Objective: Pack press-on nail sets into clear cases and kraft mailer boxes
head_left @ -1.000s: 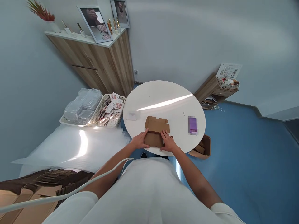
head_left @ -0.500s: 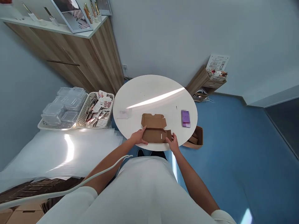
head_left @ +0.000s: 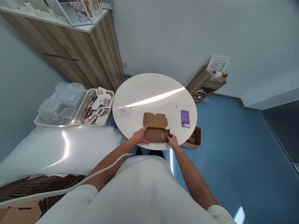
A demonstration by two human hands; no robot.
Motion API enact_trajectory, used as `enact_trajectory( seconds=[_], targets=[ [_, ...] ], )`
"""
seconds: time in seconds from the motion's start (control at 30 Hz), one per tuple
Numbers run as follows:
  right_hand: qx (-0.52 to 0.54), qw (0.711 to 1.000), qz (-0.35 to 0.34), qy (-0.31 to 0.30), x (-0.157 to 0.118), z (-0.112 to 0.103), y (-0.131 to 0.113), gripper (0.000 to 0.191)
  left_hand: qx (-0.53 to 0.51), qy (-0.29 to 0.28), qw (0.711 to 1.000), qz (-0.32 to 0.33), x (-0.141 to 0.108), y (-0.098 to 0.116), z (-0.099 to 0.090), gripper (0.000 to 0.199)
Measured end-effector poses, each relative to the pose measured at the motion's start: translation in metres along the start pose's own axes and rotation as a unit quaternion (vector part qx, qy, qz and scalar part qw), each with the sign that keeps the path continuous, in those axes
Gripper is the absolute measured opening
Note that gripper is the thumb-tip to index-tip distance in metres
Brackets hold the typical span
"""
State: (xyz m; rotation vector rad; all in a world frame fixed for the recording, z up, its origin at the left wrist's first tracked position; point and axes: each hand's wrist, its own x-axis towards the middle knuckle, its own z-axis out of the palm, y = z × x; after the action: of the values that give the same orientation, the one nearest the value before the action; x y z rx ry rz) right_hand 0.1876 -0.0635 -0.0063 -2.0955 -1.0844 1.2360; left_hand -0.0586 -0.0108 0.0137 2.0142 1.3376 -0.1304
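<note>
Near the edge of the white desk (head_left: pixel 144 85), an open cardboard box (head_left: pixel 153 135) is set, long axis left to right, its left end braced by the wide-spread left hand (head_left: pixel 139 136), its right pinched by the right hand (head_left: pixel 173 142).

The open, flat-bottomed cardboard box (head_left: pixel 156 135) is plain brown, on a round white bench (head_left: pixel 151 90) crossed by a pale streak of glare. The small rectangular packet (head_left: pixel 185 118) is purple, its lower edge pinkish. The tall wooden cabinet (head_left: pixel 70 49) has streaked brown grain under a white top. The perforated plastic basket (head_left: pixel 80 116) is cream, its small cards white with reddish printed patches. The smooth floor (head_left: pixel 233 140) is blue, the person's short-sleeved shirt (head_left: pixel 140 189) white.
</note>
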Motion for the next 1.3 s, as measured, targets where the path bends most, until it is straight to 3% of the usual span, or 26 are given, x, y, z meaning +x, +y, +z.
enact_trajectory(
  seconds=[0.17,0.27,0.43,0.57,0.7,0.83,0.97,1.13,1.3],
  targets=[
    [0.004,0.998,-0.043,-0.04,-0.007,0.005,-0.014,0.047,-0.009,-0.014,1.0,-0.006,0.0,0.0,0.0,0.12],
    [-0.071,0.994,-0.077,-0.029,-0.008,0.012,-0.022,0.046,-0.017,-0.01,1.0,-0.007,0.002,0.0,0.001,0.121],
    [-0.273,0.961,-0.032,-0.006,-0.006,0.016,-0.025,0.027,-0.027,0.01,1.0,0.005,0.002,0.0,0.002,0.12],
    [-0.323,0.946,-0.016,0.004,-0.006,0.017,-0.023,0.021,-0.045,0.045,0.998,-0.008,-0.003,0.0,0.01,0.116],
    [-0.403,0.915,-0.004,0.016,-0.008,0.022,-0.024,0.019,-0.101,0.097,0.99,-0.019,-0.012,-0.005,0.03,0.107],
    [-0.428,0.904,0.011,0.025,-0.009,0.025,-0.027,0.019,-0.172,0.13,0.976,-0.004,-0.017,-0.01,0.049,0.089],
    [-0.433,0.901,0.014,0.026,-0.011,0.023,-0.028,0.023,-0.21,0.131,0.969,0.005,-0.016,-0.012,0.056,0.076],
    [-0.425,0.905,0.013,0.023,-0.014,0.019,-0.029,0.031,-0.208,0.128,0.97,-0.001,-0.013,-0.008,0.056,0.075],
    [-0.377,0.926,-0.01,0.024,-0.012,0.016,-0.033,0.045,-0.228,0.134,0.964,-0.015,-0.014,-0.002,0.055,0.078]
  ],
)
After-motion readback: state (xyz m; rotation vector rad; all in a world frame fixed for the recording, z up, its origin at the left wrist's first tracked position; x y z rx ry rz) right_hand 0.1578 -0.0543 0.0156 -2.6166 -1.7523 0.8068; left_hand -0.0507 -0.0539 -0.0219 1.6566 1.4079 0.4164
